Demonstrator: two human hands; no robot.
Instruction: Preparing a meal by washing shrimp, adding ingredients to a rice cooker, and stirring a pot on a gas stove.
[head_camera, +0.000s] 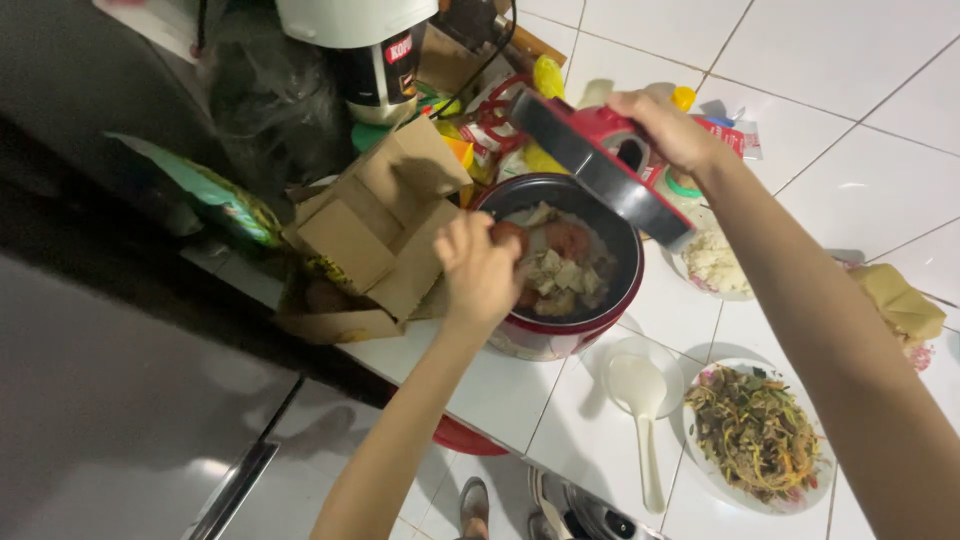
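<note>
A red cooker pot (628, 292) with a dark inner bowl stands on the white tiled counter, holding rice, pale chunks and reddish pieces. My right hand (668, 128) grips the handle of the cooker's red lid (596, 166) and holds it tilted above the pot's far rim. My left hand (478, 270) is at the pot's near-left rim with its fingers closed on a brown egg (509, 235) over the food.
A torn cardboard box (370, 235) lies left of the pot. A white rice paddle (645, 420) rests on a small plate, beside a plate of stir-fried noodles (755, 432). A bowl of rice (715, 263) sits behind. Packets and a white appliance (372, 50) crowd the back.
</note>
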